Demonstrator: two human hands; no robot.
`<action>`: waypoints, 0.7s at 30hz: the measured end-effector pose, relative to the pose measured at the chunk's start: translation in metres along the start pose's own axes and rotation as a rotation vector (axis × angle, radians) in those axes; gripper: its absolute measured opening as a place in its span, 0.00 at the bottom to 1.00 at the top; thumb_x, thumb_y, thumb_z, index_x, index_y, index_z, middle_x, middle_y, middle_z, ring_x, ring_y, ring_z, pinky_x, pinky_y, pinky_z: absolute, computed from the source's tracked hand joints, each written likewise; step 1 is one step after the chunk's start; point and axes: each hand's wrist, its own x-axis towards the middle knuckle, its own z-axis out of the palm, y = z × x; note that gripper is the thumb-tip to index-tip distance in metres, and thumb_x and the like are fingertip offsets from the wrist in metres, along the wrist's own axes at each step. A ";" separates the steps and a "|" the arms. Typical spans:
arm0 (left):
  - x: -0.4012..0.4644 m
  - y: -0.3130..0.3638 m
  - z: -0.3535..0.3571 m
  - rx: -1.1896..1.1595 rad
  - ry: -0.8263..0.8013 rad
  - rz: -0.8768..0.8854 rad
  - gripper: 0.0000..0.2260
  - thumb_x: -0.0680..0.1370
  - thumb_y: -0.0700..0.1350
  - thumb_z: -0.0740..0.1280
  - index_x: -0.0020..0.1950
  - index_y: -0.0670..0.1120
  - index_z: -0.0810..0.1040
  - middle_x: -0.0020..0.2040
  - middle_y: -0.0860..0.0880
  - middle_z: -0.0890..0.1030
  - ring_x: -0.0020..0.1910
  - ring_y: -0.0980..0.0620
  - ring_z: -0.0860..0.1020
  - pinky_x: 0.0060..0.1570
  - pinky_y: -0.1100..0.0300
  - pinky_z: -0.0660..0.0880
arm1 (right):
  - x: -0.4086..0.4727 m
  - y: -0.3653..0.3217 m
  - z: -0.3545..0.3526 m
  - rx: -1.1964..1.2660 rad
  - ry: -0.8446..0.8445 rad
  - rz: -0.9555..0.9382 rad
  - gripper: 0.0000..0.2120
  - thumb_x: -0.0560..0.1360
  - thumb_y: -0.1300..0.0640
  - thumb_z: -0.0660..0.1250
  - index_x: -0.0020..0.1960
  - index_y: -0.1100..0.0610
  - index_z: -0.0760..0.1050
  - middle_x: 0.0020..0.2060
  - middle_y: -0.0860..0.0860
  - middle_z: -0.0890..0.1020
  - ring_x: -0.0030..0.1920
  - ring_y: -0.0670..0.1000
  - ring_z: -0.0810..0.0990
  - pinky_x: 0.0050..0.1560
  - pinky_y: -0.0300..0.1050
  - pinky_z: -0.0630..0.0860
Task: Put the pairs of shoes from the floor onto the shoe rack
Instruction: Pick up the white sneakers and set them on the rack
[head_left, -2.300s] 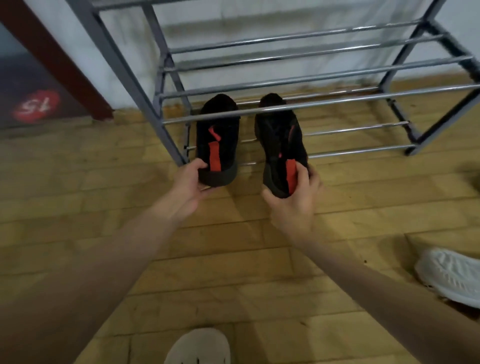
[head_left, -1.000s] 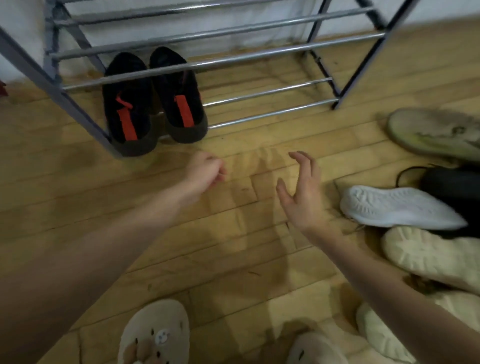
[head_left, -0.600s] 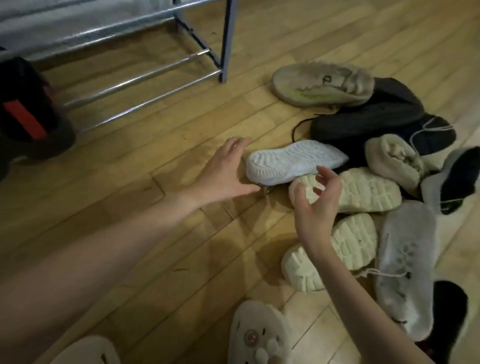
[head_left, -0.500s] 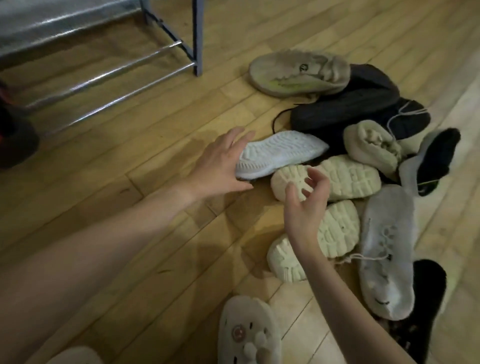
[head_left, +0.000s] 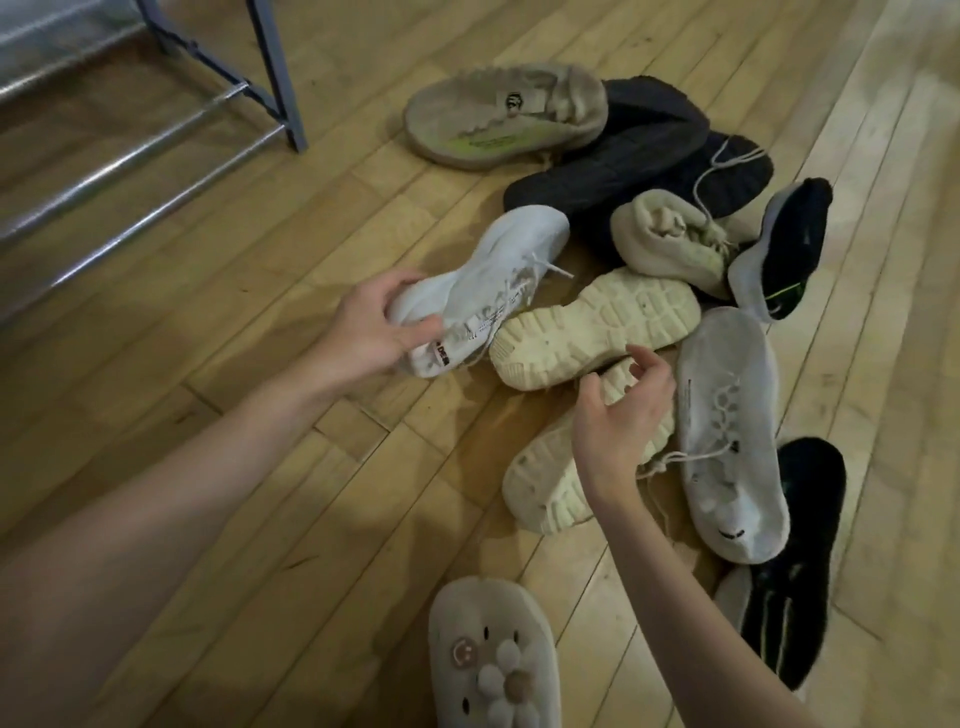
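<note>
Left hand (head_left: 371, 332) grips white sneaker (head_left: 488, 286); right hand (head_left: 621, 415) hovers open over cream soles (head_left: 597, 322).

White sneaker (head_left: 483, 291), cream ridged soles (head_left: 597, 325), black shoes (head_left: 795, 566), grey rack (head_left: 275, 78), yellow-brown plank floor (head_left: 260, 467).

head cam, looking down, close to floor (head_left: 260, 467)
</note>
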 end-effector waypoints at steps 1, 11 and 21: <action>-0.004 -0.007 -0.003 -0.075 -0.020 -0.052 0.19 0.73 0.41 0.72 0.63 0.49 0.74 0.54 0.48 0.79 0.51 0.50 0.79 0.46 0.62 0.77 | -0.002 -0.001 0.002 -0.003 -0.004 -0.008 0.19 0.74 0.65 0.65 0.65 0.60 0.67 0.60 0.53 0.69 0.61 0.49 0.67 0.63 0.41 0.65; -0.042 -0.050 -0.030 -0.567 -0.050 -0.315 0.30 0.67 0.53 0.74 0.66 0.45 0.73 0.60 0.44 0.80 0.51 0.49 0.82 0.38 0.53 0.82 | 0.009 0.004 0.007 -0.132 0.118 -0.098 0.23 0.72 0.63 0.65 0.66 0.60 0.67 0.71 0.60 0.62 0.74 0.58 0.60 0.73 0.56 0.59; -0.051 -0.007 0.016 -0.581 -0.201 -0.236 0.05 0.81 0.44 0.59 0.49 0.49 0.74 0.38 0.54 0.84 0.35 0.57 0.82 0.27 0.62 0.76 | 0.058 0.046 -0.047 -0.657 0.237 0.378 0.42 0.74 0.56 0.67 0.78 0.61 0.44 0.76 0.68 0.42 0.77 0.65 0.41 0.75 0.60 0.38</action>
